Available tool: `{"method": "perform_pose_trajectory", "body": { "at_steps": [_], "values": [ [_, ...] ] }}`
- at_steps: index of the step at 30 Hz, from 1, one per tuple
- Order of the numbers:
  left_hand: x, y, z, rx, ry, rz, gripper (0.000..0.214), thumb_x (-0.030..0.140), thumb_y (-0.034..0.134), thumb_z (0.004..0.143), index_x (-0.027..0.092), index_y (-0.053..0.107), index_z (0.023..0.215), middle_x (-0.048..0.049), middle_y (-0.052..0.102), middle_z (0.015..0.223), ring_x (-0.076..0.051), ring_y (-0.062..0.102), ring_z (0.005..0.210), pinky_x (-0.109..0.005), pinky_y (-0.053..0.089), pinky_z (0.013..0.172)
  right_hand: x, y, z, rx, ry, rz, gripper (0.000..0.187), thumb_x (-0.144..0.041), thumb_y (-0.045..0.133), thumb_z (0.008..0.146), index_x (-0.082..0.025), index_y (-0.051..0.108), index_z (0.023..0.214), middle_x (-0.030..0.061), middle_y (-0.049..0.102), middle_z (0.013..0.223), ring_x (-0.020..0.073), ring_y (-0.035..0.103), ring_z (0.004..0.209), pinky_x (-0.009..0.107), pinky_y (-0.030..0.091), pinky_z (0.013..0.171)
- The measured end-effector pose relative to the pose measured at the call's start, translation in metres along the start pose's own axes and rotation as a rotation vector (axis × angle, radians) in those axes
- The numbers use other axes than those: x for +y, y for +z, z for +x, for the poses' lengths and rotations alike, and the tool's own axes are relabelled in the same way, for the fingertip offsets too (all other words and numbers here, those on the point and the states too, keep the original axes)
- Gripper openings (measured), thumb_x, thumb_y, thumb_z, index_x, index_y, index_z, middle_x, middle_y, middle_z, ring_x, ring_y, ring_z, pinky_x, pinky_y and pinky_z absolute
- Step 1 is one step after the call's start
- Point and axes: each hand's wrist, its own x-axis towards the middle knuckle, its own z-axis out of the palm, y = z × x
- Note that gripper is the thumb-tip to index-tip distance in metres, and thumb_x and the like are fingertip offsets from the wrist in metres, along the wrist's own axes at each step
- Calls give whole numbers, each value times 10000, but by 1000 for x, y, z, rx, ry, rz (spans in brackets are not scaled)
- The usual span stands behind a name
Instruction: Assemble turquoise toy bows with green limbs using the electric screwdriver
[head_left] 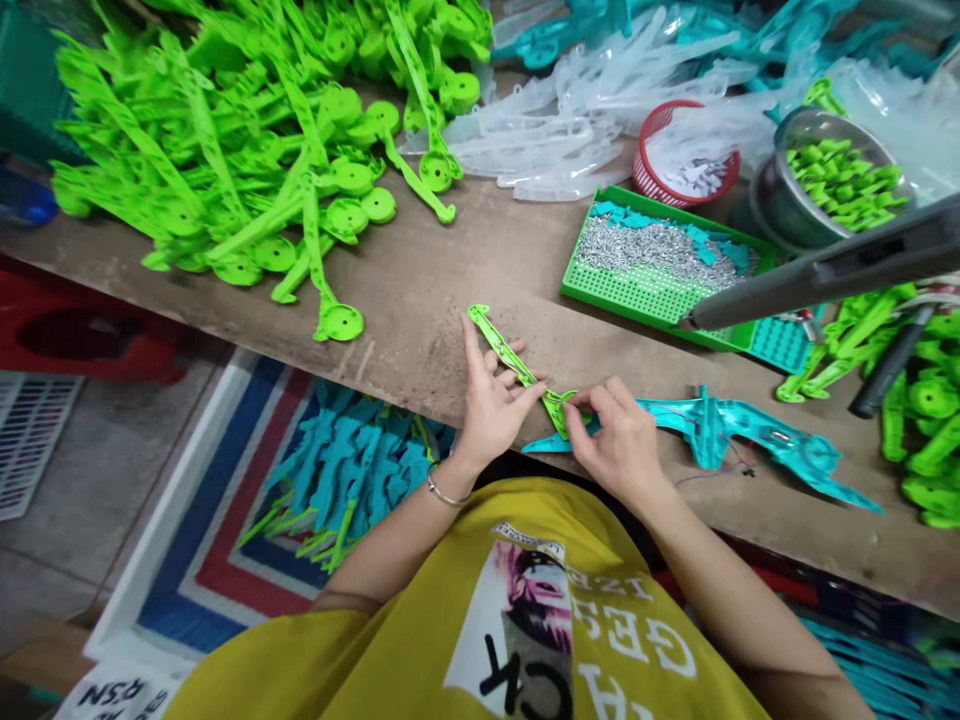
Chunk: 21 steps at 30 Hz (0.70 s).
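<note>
A long green plastic part (pixel 504 347) lies slanted across the front of the wooden bench (pixel 420 290). My left hand (pixel 491 405) grips it near the middle, fingers partly stretched over it. At the part's lower end, my right hand (pixel 619 440) pinches it with closed fingers. A teal plastic part (pixel 742 435) with thin wires lies just right of my right hand, partly under it.
A big heap of green parts (pixel 247 130) fills the bench's left. Clear plastic parts (pixel 570 120), a red basket (pixel 686 150), a green tray of small metal pieces (pixel 660 255) and a steel bowl (pixel 825 175) stand behind. A grey tool (pixel 825 270) reaches in from the right. Teal parts (pixel 352 470) lie in a floor bin.
</note>
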Motion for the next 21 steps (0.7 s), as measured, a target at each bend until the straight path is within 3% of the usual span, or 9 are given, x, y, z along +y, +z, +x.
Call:
{"method": "perform_pose_trajectory", "body": {
  "at_steps": [6, 10, 13, 16, 19, 21],
  "values": [
    [-6, -5, 0, -57, 38, 71, 994, 223, 820, 763, 394, 252, 1560, -102, 518, 1370, -163, 701, 931, -320, 636, 837, -6, 4, 4, -15, 40, -143, 163, -266, 586, 902, -185, 656, 778, 25, 626, 771, 135, 548, 623, 273, 303, 543],
    [-10, -5, 0, -46, 39, 88, 655, 194, 786, 772, 258, 537, 1374, -101, 525, 1346, -153, 704, 943, -284, 639, 817, -8, 3, 3, -12, -110, -313, 214, -237, 548, 929, -181, 651, 750, 39, 604, 748, 134, 498, 604, 282, 297, 561],
    [-11, -4, 0, -27, 21, 97, 565, 170, 772, 767, 207, 580, 1297, -91, 572, 1251, -147, 709, 933, -266, 641, 801, -9, -4, -2, -53, -256, -381, 218, -198, 537, 939, -176, 658, 759, 53, 590, 751, 154, 513, 645, 294, 324, 588],
    [-11, -3, 0, -11, 8, 98, 578, 161, 777, 752, 200, 569, 1291, -87, 587, 1229, -144, 710, 925, -259, 643, 789, -6, -12, -11, -93, -326, -315, 171, -184, 543, 934, -156, 694, 860, 67, 610, 791, 173, 549, 688, 299, 367, 597],
    [-10, -3, 1, -6, 3, 87, 571, 163, 780, 743, 198, 556, 1267, -85, 574, 1258, -137, 708, 926, -261, 643, 800, 2, -18, -16, -94, -269, -106, 198, -182, 532, 944, -132, 713, 1006, 73, 624, 824, 167, 587, 716, 278, 430, 616],
    [-8, -2, 2, -6, -1, 85, 564, 162, 779, 737, 198, 547, 1250, -81, 565, 1268, -135, 708, 925, -266, 644, 803, 10, -20, -15, -85, -162, 58, 198, -176, 531, 949, -138, 721, 993, 61, 615, 802, 154, 606, 720, 261, 468, 657]
  ]
}}
